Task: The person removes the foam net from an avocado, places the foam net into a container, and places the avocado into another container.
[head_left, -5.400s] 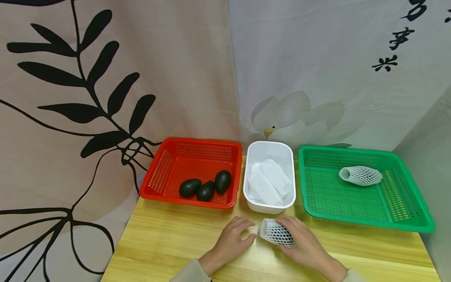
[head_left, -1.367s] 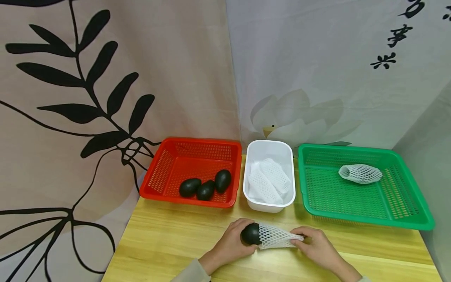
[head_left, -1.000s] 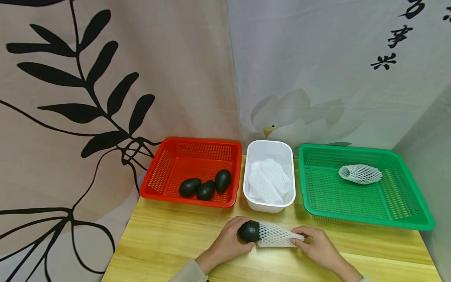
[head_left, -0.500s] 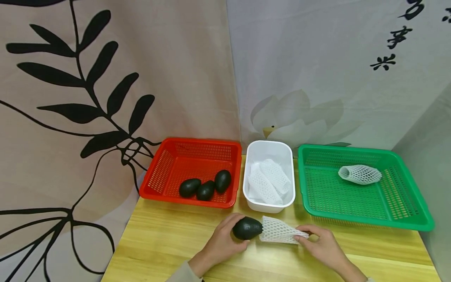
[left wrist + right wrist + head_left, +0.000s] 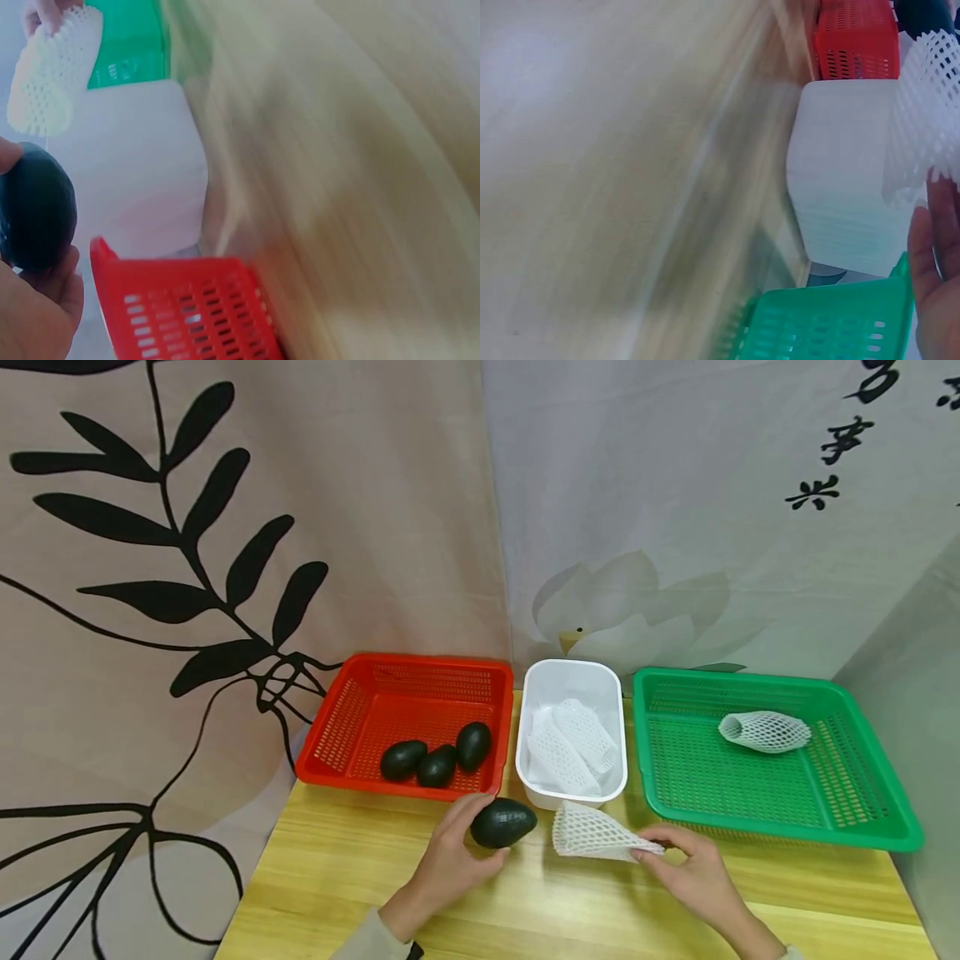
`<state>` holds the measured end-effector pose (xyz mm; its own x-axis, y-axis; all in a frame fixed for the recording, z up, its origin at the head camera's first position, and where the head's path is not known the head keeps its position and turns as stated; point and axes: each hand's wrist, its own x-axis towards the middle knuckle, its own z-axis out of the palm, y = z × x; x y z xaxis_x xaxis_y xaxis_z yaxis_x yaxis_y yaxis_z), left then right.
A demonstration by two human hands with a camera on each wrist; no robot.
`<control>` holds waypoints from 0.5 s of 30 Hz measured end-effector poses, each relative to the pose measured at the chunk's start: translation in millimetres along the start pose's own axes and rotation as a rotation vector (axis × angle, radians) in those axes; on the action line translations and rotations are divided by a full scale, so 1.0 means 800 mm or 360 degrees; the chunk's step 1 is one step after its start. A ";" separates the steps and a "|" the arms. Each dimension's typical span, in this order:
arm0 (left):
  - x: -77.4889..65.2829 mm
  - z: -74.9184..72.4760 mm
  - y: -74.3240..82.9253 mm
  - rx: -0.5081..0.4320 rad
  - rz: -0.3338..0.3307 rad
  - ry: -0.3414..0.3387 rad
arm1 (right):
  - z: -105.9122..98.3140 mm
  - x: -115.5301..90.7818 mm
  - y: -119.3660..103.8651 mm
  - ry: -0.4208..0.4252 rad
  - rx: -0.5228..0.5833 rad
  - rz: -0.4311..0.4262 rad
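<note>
Three dark green, egg-shaped avocados [image 5: 437, 766] lie in the red, slotted plastic basket [image 5: 408, 706] left of the white, round-cornered plastic tub [image 5: 572, 678], my landmark. Before the tub's front-left corner, the left hand [image 5: 450, 858] grips a fourth dark green avocado [image 5: 503, 823] by its blunt end, thumb and fingers curled partway round it, tip pointing right. A second ago that tip sits inside the white foam-net sleeve [image 5: 592, 835]; now it stands clear of the mouth, with a narrow gap between, so the fruit seems fully bare and separate from the net. Directly in front of the tub, the sleeve flares toward the avocado. Right of it, the right hand [image 5: 692, 870] is nearly closed, pinching the sleeve's gathered end between thumb and fingers.
</note>
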<state>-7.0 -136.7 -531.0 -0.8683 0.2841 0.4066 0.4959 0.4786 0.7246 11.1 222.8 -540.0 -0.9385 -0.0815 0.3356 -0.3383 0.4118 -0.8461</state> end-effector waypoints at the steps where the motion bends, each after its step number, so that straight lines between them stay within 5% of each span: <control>1: 0.001 -0.003 -0.001 0.0005 -0.0002 0.0015 | 0.000 0.002 -0.001 0.0013 0.0017 -0.0027; 10: 0.012 -0.035 -0.016 0.0105 0.0022 0.0141 | 0.002 0.018 -0.010 0.0163 0.0062 -0.0308; 15: 0.017 -0.051 -0.029 0.0122 0.0020 0.0208 | 0.002 0.026 -0.019 0.0200 0.0007 -0.0304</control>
<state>-30.8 -177.9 -519.8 -0.8537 0.1824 0.4878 0.5018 0.5391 0.6765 -3.4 213.6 -520.9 -0.8414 -0.0438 0.5386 -0.5096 0.3960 -0.7639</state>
